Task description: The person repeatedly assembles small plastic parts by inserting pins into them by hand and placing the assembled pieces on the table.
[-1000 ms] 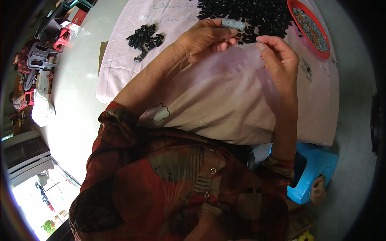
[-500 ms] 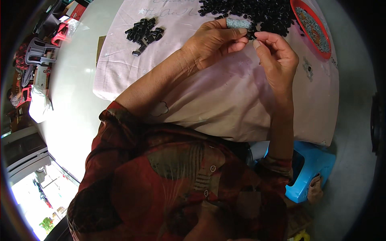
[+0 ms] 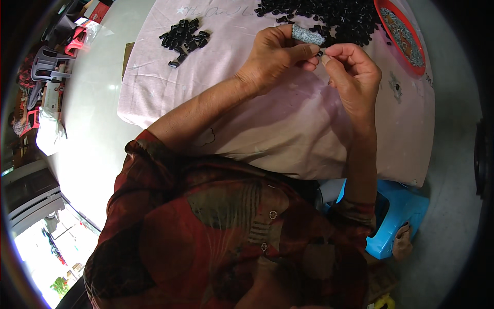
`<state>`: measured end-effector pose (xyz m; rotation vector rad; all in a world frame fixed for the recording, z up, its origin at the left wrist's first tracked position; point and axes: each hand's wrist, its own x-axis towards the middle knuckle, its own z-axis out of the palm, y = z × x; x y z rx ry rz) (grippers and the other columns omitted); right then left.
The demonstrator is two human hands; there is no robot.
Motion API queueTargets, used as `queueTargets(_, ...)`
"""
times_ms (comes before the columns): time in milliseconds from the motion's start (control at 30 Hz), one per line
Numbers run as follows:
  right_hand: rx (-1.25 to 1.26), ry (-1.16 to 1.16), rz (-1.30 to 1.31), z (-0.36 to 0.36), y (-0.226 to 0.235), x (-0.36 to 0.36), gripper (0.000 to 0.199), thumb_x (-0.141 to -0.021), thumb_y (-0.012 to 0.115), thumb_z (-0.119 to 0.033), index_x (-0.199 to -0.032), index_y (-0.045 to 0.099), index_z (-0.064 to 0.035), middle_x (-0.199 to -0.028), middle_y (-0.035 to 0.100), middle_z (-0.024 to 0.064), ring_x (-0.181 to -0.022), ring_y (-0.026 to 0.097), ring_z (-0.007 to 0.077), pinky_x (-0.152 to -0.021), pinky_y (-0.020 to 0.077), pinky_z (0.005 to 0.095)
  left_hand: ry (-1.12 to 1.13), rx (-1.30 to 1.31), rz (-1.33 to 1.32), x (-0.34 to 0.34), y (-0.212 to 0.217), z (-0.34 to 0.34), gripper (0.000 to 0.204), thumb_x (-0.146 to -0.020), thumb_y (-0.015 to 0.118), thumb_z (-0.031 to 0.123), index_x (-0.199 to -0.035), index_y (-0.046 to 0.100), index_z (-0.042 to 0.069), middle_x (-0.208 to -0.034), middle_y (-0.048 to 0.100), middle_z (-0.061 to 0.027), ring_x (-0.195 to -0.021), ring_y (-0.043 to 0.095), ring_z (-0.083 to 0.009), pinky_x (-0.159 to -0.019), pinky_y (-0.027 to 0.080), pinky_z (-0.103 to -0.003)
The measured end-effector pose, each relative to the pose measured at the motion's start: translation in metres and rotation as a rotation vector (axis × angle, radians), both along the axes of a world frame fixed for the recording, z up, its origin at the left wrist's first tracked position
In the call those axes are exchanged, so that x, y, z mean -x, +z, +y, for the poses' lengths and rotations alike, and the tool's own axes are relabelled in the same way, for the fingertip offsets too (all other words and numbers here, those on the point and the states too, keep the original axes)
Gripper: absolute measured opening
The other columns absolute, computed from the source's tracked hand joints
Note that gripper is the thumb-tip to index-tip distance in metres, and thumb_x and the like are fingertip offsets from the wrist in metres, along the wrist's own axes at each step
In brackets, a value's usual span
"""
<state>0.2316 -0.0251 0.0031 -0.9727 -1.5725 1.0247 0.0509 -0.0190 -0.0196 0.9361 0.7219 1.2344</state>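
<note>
Close together over the pink-covered table [image 3: 288, 123], my two hands meet fingertip to fingertip. My left hand [image 3: 275, 56] pinches a small black piece [image 3: 320, 53] between thumb and fingers; a grey speckled finger sleeve [image 3: 307, 35] covers one finger. At that piece, my right hand [image 3: 355, 74] is closed in a pinch of thumb and forefinger. Whatever its tips grip is too small to make out. Just beyond the hands lies a large heap of black plastic pieces [image 3: 352, 20]. A smaller cluster of similar pieces [image 3: 184, 38] lies to the left.
At the far right, a red tray [image 3: 420, 67] holds many small silvery metal bits [image 3: 404, 36]. A small dark speck [image 3: 397, 87] sits on a grey patch of the cloth. Below the table's right side stands a blue plastic stool [image 3: 406, 206]. Chairs [image 3: 46, 64] stand at far left.
Both hands stay at nearly the same place, with fingertips brought closer around the black piece. The left hand has turned slightly and the sleeved finger tilts down a little.
</note>
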Motion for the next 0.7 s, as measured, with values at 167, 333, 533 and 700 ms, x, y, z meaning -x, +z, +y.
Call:
queueTargets(167,0.028,0.042,0.011,0.001,0.002,0.005,0.017,-0.089,0.064,0.002,-0.105,0.067,0.0009,-0.085,0.066,0.001,-0.069,0.056,0.0029,-0.057,0.0427,0.0174,0.086,-0.05,0.053,-0.006,-0.005,-0.002,0.01,-0.089,0.071,0.003,-0.092,0.063,-0.002,-0.081,0.071,-0.0095,-0.068,0.067,-0.0112,-0.062,0.056,-0.023)
queueTargets(333,-0.074,-0.01,-0.242,0.002,-0.012,0.003,0.023,-0.087,0.063,0.002,-0.109,0.068,0.0018,-0.088,0.072,0.0089,-0.075,0.065,0.0095,-0.068,0.0518,0.0241,0.047,0.001,0.157,-0.001,-0.009,-0.002,0.012,-0.092,0.07,0.008,-0.096,0.066,-0.003,-0.081,0.07,-0.0066,-0.069,0.066,-0.0128,-0.065,0.055,-0.025)
queueTargets(533,-0.119,-0.125,-0.399,0.004,-0.006,-0.009,0.027,-0.088,0.058,0.0,-0.113,0.066,0.0037,-0.09,0.069,0.0058,-0.077,0.061,0.0092,-0.071,0.0503,0.025,0.505,-0.73,1.005,0.032,0.0,0.038,0.015,-0.087,0.063,0.015,-0.089,0.067,0.001,-0.077,0.066,-0.0225,-0.07,0.066,-0.0392,-0.064,0.055,-0.043)
queueTargets(700,-0.067,-0.185,-0.3,0.004,0.001,-0.004,0.023,-0.087,0.057,-0.002,-0.108,0.067,0.0038,-0.086,0.068,0.0058,-0.073,0.058,0.0092,-0.068,0.0487,0.0255,0.277,-1.073,1.374,0.019,-0.041,0.033,0.021,-0.09,0.062,0.022,-0.107,0.068,0.011,-0.123,0.065,-0.0115,-0.119,0.06,-0.0316,-0.101,0.047,-0.043)
